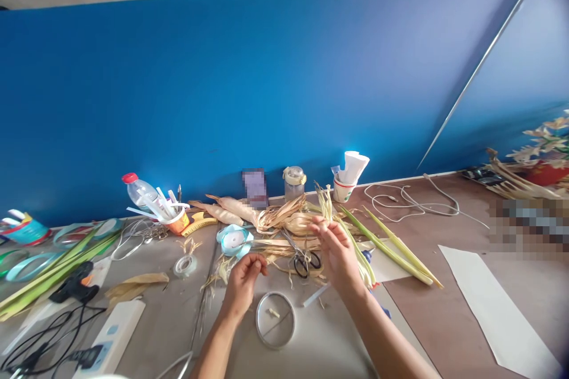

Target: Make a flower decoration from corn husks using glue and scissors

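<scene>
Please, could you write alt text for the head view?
The left hand and right hand are over a cluttered desk, with scissors between them. Dried husks and blue ribbon lie beyond; a blue partition stands behind.

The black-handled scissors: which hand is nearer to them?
Right. The right hand is close beside the scissors, just to their right; the left hand is farther away, to their left.

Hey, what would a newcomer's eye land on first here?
Probably the broad blue panel filling the background. Then the left hand and right hand, low in the centre, with scissors between them in the image and dried husks just beyond. Farther left, a red-capped bottle stands out.
</scene>
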The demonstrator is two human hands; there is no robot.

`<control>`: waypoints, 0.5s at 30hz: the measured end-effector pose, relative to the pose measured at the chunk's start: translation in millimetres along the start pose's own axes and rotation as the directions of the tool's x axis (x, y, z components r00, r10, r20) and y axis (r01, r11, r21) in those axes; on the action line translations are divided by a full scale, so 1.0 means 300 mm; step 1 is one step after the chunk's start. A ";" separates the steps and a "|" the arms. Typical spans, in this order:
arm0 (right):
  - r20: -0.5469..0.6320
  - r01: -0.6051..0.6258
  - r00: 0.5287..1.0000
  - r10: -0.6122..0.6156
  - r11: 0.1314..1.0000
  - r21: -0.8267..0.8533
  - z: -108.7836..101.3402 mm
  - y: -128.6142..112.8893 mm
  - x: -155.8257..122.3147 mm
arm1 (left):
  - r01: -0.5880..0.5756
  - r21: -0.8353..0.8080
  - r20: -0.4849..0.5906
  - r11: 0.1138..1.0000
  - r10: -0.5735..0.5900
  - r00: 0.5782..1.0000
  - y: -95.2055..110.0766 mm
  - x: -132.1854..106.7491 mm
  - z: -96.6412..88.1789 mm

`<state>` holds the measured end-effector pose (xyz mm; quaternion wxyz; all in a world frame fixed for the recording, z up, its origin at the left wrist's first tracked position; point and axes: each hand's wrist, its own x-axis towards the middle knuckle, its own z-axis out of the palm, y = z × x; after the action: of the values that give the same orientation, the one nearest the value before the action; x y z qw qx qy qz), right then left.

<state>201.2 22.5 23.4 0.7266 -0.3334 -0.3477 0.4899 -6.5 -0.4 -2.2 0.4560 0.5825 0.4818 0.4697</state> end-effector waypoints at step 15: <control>0.014 -0.083 0.995 0.103 0.871 -0.485 -0.046 0.028 0.013 | 0.089 -0.443 0.006 0.892 -0.096 0.995 0.016 -0.007 -0.007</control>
<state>209.7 26.6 9.9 0.5890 -0.5111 -0.4567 0.4282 -8.0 -2.8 2.7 0.5945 0.4363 0.3932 0.5492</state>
